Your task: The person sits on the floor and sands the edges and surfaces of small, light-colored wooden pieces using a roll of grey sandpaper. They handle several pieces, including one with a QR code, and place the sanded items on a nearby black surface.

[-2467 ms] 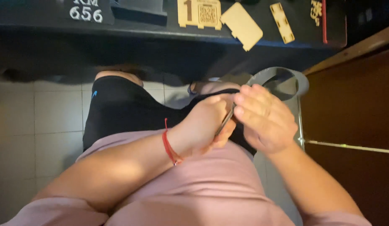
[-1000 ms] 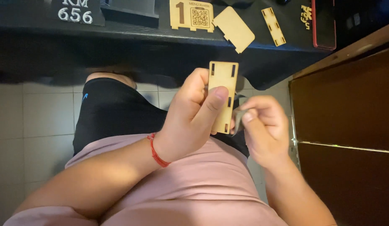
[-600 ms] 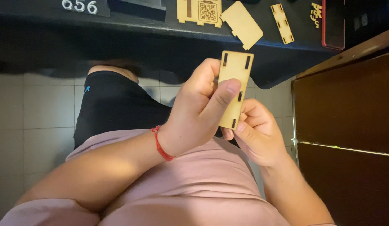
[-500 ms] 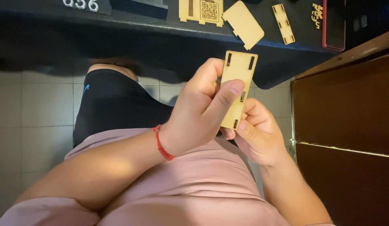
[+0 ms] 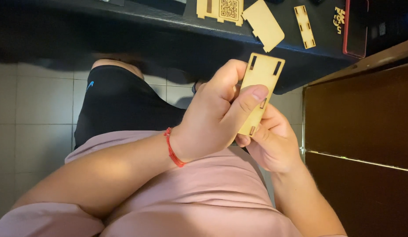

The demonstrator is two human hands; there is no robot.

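Note:
A pale, flat wooden panel (image 5: 264, 81) with small rectangular slots near its corners stands upright over my lap. My left hand (image 5: 215, 116), with a red cord at the wrist, pinches it, thumb across its front face. My right hand (image 5: 274, 142) cups the panel's lower end from behind and the right, fingers curled against its bottom edge. Both hands hover just below the edge of a dark table (image 5: 169, 26).
On the dark table lie more wooden pieces: a panel with a printed square code (image 5: 220, 8), a plain tabbed panel (image 5: 263, 24), a narrow slotted strip (image 5: 304, 19). A red-edged flat device (image 5: 355, 26) lies at right. A brown cabinet (image 5: 362, 131) stands right; tiled floor left.
My left hand brought the wooden panel up from my lap and lifted it higher toward the table edge. My right hand moved in under its lower end.

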